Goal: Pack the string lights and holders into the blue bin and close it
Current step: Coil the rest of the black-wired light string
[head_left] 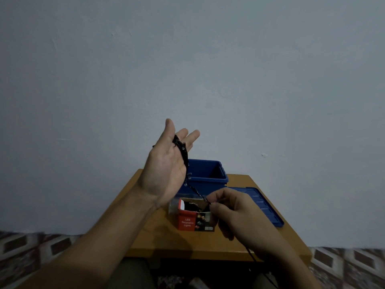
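The main risk, as I judge it, is the coil slipping. My left hand [166, 165] is raised in the middle of the frame, palm toward me and fingers straight, so the string lights [183, 151] only lie looped round it with nothing clamping them. A hard pull could slide the loops off and tangle them.

My right hand [237, 213], lower right of centre, pinches the cord between thumb and fingertips just beside the open top of the red box [187, 223]. A tug from there could tip the cardboard box or drag it across the surface [145, 236]. A dark strand also runs from under my right hand down past the near edge of the surface, where it could snag.

The string lights are a thin, dark, twisted cord with small pale bulbs along it, stretched taut from one hand to the other. More of it seems to lie inside the box. The blue bin [210, 180] stands open behind the box, and none of the cord reaches into it that I can see. Its lid [264, 205] lies flat to the right.
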The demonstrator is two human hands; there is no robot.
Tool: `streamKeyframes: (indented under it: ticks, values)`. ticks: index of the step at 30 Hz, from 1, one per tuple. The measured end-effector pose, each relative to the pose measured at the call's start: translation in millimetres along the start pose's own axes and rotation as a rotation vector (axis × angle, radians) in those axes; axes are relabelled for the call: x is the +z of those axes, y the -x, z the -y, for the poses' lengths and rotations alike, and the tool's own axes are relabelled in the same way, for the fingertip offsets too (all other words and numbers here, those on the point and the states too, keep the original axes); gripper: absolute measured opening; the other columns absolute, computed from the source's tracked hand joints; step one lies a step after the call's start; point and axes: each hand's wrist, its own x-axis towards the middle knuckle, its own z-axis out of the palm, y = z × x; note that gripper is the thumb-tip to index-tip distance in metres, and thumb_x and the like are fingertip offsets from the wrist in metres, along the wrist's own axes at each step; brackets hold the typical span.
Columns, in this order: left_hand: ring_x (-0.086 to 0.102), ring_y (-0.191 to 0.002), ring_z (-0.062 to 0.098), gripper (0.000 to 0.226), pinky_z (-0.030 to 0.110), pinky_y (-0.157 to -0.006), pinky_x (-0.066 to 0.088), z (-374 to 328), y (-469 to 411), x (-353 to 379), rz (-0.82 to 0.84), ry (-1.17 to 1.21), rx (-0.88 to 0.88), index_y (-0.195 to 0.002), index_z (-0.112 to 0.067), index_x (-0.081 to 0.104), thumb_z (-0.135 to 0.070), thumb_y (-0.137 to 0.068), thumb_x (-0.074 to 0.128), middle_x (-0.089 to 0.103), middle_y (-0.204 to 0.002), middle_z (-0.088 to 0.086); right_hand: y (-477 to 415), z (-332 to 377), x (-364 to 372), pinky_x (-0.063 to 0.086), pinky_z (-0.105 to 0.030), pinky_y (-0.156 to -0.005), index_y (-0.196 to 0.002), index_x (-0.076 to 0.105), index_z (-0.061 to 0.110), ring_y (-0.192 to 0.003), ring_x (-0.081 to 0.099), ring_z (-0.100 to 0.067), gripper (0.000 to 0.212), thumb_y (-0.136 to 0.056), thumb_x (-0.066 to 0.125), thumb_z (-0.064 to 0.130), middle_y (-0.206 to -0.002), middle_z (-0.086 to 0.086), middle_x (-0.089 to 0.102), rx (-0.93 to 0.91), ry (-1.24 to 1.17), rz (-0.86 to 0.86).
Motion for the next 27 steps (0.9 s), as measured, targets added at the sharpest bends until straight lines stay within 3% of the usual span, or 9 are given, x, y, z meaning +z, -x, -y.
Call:
streamKeyframes:
  ticks: [4, 9, 13, 16, 20, 24, 27]
  values:
    - [0.019, -0.15, 0.01, 0.098, 0.04, -0.125, 0.004, -1, 0, -2, 0.008, -0.047, -0.021, -0.159, -0.015, 0.014, -0.071, -0.08, 0.028, 0.031, -0.161, -0.004, 0, -1, -2, 0.04, -0.01, -0.047, -0.096, 0.065, 0.012, -0.049, 0.055, 0.006, 0.021, -0.099, 0.056, 0.03, -0.068, 0.007, 0.066, 0.007, 0.023, -0.018]
    - [0.016, -0.151, 0.008, 0.098, 0.037, -0.125, 0.003, 2, 0, -3, 0.041, -0.118, -0.094, -0.158, -0.017, 0.017, -0.074, -0.079, 0.023, 0.024, -0.164, -0.006, 0, 7, -7, 0.036, -0.011, -0.044, -0.074, 0.056, 0.01, -0.042, 0.048, 0.004, 0.032, -0.098, 0.057, 0.032, -0.048, 0.012, 0.054, -0.004, -0.045, -0.031]
    - [0.008, -0.152, 0.006, 0.096, 0.038, -0.125, 0.001, 3, 0, -2, 0.076, -0.253, -0.171, -0.159, -0.017, 0.013, -0.075, -0.082, 0.017, 0.017, -0.165, -0.008, 3, 14, -11, 0.035, -0.01, -0.044, -0.084, 0.059, -0.008, -0.042, 0.044, 0.001, 0.043, -0.095, 0.061, 0.034, -0.048, 0.009, 0.049, -0.075, -0.08, -0.064]
    - [0.007, -0.152, 0.007, 0.092, 0.037, -0.125, 0.002, 4, 1, -2, 0.099, -0.362, -0.231, -0.159, -0.017, 0.011, -0.073, -0.087, 0.01, 0.013, -0.166, -0.007, 6, 22, -17, 0.035, -0.008, -0.043, -0.084, 0.062, -0.006, -0.04, 0.047, 0.002, 0.028, -0.096, 0.061, 0.019, -0.045, 0.011, 0.052, -0.137, -0.073, -0.076]
    - [0.026, -0.149, 0.015, 0.09, 0.038, -0.124, 0.012, 4, 0, 1, 0.145, -0.466, -0.331, -0.157, -0.015, 0.021, -0.072, -0.09, 0.005, 0.031, -0.161, 0.0, 7, 35, -21, 0.033, -0.008, -0.042, -0.072, 0.054, 0.006, -0.038, 0.04, 0.001, 0.027, -0.095, 0.062, 0.018, -0.044, 0.01, 0.045, -0.192, -0.059, -0.099]
    - [0.059, -0.122, 0.013, 0.095, 0.024, -0.1, 0.044, 3, 2, 5, 0.212, -0.493, -0.432, -0.144, -0.011, 0.046, -0.076, -0.083, 0.013, 0.059, -0.14, 0.009, 7, 49, -24, 0.031, -0.008, -0.04, -0.069, 0.053, 0.004, -0.035, 0.036, -0.001, 0.032, -0.095, 0.063, 0.02, -0.042, 0.008, 0.042, -0.238, -0.065, -0.096]
    - [0.067, -0.113, 0.026, 0.095, 0.039, -0.102, 0.05, 4, 2, 1, 0.318, -0.523, -0.454, -0.124, -0.004, 0.061, -0.076, -0.088, 0.01, 0.069, -0.12, 0.019, 9, 55, -30, 0.031, -0.013, -0.04, -0.073, 0.058, 0.002, -0.036, 0.036, 0.0, 0.028, -0.094, 0.063, 0.019, -0.043, 0.007, 0.046, -0.271, -0.103, -0.1]
